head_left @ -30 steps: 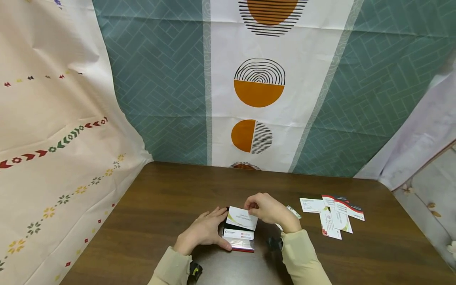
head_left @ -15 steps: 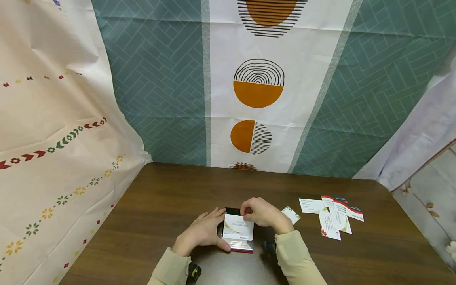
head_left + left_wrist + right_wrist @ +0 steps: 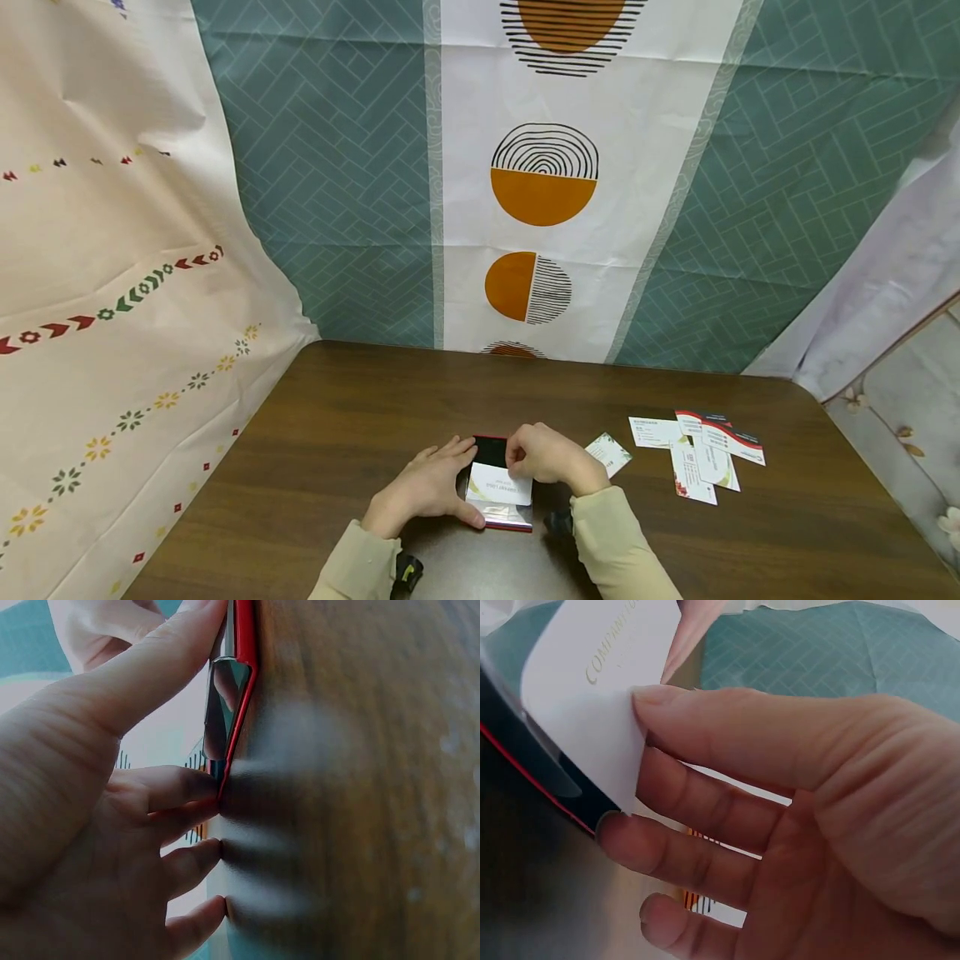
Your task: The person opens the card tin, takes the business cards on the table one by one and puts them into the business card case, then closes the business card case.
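Observation:
A red-edged card case (image 3: 491, 451) with a black inside and a shiny front lies on the table. My left hand (image 3: 423, 493) grips its left side, thumb at the near corner and forefinger at the far one. In the left wrist view the case's red edge (image 3: 244, 634) shows beside the thumb. My right hand (image 3: 551, 457) pinches a white business card (image 3: 498, 485) by its right side. This card lies over the case, its near edge at the shiny front. In the right wrist view the card (image 3: 600, 697) tilts between thumb and forefinger.
One loose card (image 3: 609, 454) lies right of my right hand. Farther right is an overlapping group of several business cards (image 3: 716, 462). A patterned cloth (image 3: 360, 208) hangs behind the brown wooden table (image 3: 390, 383), with more cloth on both sides.
My right hand has brought the card down and toward me over the case, covering the card inside and baring the black part behind. My left hand stays at the case.

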Action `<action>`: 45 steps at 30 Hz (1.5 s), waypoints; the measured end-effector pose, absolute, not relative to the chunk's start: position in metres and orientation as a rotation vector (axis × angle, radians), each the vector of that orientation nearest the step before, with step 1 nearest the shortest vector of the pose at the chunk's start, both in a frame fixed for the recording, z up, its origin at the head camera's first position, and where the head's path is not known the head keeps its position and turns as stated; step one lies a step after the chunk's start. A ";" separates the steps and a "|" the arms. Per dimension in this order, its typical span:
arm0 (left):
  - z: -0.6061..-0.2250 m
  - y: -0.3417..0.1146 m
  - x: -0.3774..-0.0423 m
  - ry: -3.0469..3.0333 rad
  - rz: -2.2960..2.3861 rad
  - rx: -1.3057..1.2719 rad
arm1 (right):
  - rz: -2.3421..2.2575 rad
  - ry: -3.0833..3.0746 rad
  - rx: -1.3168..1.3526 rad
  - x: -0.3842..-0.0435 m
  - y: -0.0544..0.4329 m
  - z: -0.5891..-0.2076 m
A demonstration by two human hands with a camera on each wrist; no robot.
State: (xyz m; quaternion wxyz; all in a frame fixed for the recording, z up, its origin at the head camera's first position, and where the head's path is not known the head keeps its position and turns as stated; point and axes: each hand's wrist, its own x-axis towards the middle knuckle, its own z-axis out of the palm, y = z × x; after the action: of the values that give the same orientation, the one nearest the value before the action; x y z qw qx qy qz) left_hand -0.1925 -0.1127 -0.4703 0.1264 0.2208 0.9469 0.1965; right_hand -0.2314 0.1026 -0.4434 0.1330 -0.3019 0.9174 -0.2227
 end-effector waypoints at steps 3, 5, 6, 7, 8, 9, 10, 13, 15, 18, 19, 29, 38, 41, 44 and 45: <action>-0.469 -0.112 -0.192 2.754 0.573 0.642 | -0.630 2.644 -0.860 -0.229 0.101 -0.443; -0.469 -0.112 -0.192 2.751 0.578 0.639 | -0.617 2.638 -0.861 -0.227 0.099 -0.443; -0.469 -0.112 -0.192 2.749 0.582 0.640 | -0.609 2.637 -0.864 -0.226 0.098 -0.443; -0.469 -0.112 -0.192 2.749 0.584 0.640 | -0.603 2.636 -0.865 -0.225 0.098 -0.443; -0.468 -0.112 -0.192 2.748 0.588 0.639 | -0.596 2.636 -0.867 -0.225 0.097 -0.443; -0.468 -0.113 -0.192 2.747 0.590 0.638 | -0.589 2.638 -0.866 -0.225 0.096 -0.444; -0.468 -0.113 -0.193 2.745 0.595 0.637 | -0.582 2.640 -0.862 -0.224 0.095 -0.444; -0.468 -0.113 -0.192 2.743 0.598 0.635 | -0.562 2.645 -0.844 -0.224 0.094 -0.445; -0.468 -0.113 -0.192 2.744 0.592 0.638 | -0.554 2.645 -0.843 -0.224 0.093 -0.446; -0.469 -0.113 -0.192 2.746 0.584 0.642 | -0.541 2.650 -0.844 -0.223 0.092 -0.446; -0.469 -0.113 -0.192 2.746 0.587 0.643 | -0.541 2.650 -0.844 -0.223 0.091 -0.447; -0.469 -0.112 -0.194 2.729 0.596 0.622 | -0.536 2.659 -0.844 -0.220 0.091 -0.446; -0.469 -0.112 -0.193 2.724 0.608 0.619 | -0.572 2.645 -0.850 -0.224 0.094 -0.444; -0.469 -0.112 -0.194 2.725 0.611 0.614 | -0.629 2.651 -0.839 -0.229 0.102 -0.442; -0.468 -0.111 -0.193 2.729 0.608 0.619 | -0.692 2.652 -0.816 -0.235 0.113 -0.440; -0.468 -0.111 -0.193 2.731 0.607 0.621 | -0.714 2.650 -0.803 -0.236 0.117 -0.440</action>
State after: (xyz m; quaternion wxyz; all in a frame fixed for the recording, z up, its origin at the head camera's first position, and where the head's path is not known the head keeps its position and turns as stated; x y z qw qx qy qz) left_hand -0.1932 -0.1113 -0.4683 0.1376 0.2145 0.9440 0.2097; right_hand -0.2362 0.1174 -0.4399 0.1403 -0.2781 0.9176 -0.2471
